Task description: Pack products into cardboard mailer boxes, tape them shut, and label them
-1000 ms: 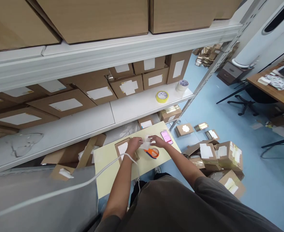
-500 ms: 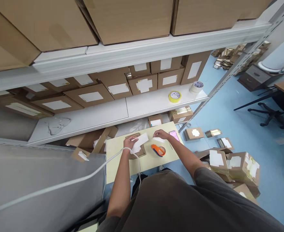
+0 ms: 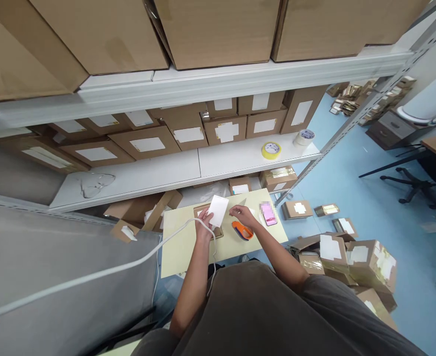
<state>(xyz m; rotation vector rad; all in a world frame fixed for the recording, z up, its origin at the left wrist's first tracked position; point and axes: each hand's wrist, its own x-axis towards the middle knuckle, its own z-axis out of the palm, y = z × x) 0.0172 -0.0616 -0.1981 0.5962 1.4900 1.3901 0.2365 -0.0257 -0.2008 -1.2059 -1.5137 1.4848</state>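
Observation:
My left hand (image 3: 203, 217) grips a white paper card (image 3: 218, 211), held tilted above the pale yellow table (image 3: 180, 257). Below that hand lies a flat brown cardboard box (image 3: 218, 233), mostly covered by the hand and card. Just right of the card, my right hand (image 3: 242, 214) has its fingertips pinched together; what they hold, if anything, is too small to make out. An orange tape dispenser (image 3: 242, 230) with a dark blue edge rests on the table below the right hand. A phone with a pink screen (image 3: 268, 213) lies to its right.
A white cable (image 3: 136, 263) runs across my left wrist. Above the table, a white shelf (image 3: 158, 173) carries labelled boxes, a yellow tape roll (image 3: 271, 150) and pale tape rolls (image 3: 304, 137). Opened cardboard boxes (image 3: 362, 257) are piled on the floor at right.
The card in my left hand has turned more upright. My right hand has shifted slightly left and down, and the phone is now less covered by my arm. The view has moved slightly.

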